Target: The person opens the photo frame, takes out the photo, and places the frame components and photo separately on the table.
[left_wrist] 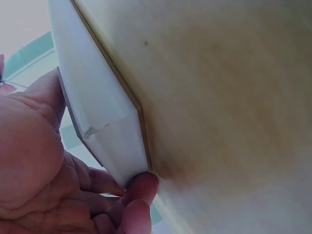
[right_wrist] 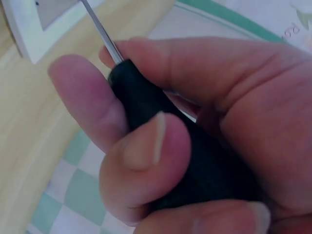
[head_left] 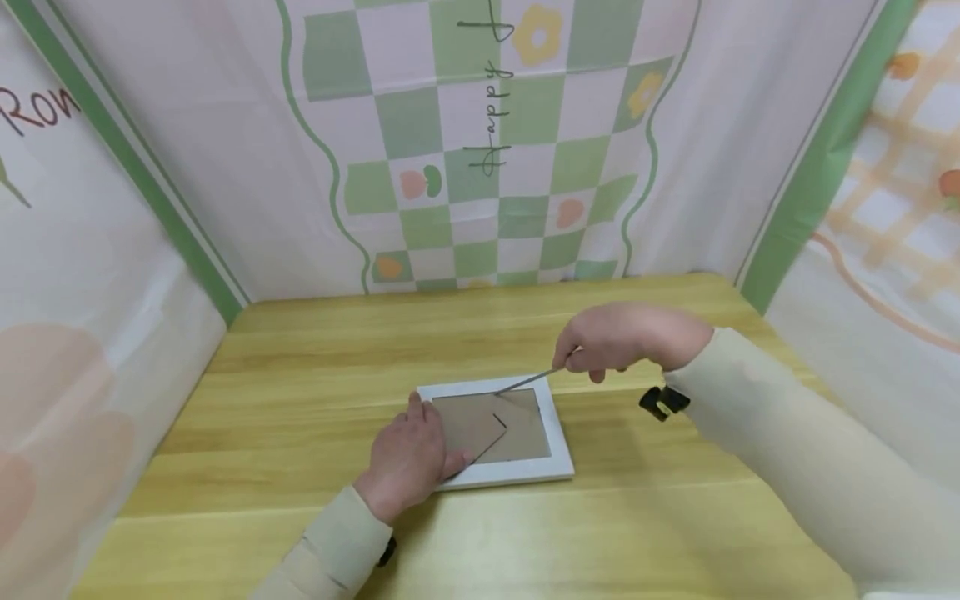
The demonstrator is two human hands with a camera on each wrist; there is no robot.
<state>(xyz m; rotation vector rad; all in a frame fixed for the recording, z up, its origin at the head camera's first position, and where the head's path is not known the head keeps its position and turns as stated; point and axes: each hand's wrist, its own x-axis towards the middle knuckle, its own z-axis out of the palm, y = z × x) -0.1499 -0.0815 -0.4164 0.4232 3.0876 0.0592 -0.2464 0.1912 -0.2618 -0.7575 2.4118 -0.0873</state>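
Observation:
A white picture frame (head_left: 561,442) lies on the wooden table, its brown backing board (head_left: 457,423) facing up. Dark, angled lines mark the board. My left hand (head_left: 408,454) grips the frame's left end, the thumb reaching over the near side; the left wrist view shows fingertips (left_wrist: 144,185) against the frame's side. In my right hand (head_left: 618,337) is a screwdriver (right_wrist: 204,161), its dark handle wrapped by curled fingers. The thin metal shaft (head_left: 528,381) slants down left to the board's far edge. Its very tip is too small to make out.
The wooden table (head_left: 337,350) surrounds the frame. Behind it hangs a green-and-white checked cloth (head_left: 468,200), with printed cloth walls at the left and right. A black strap piece (head_left: 664,402) hangs by the right sleeve.

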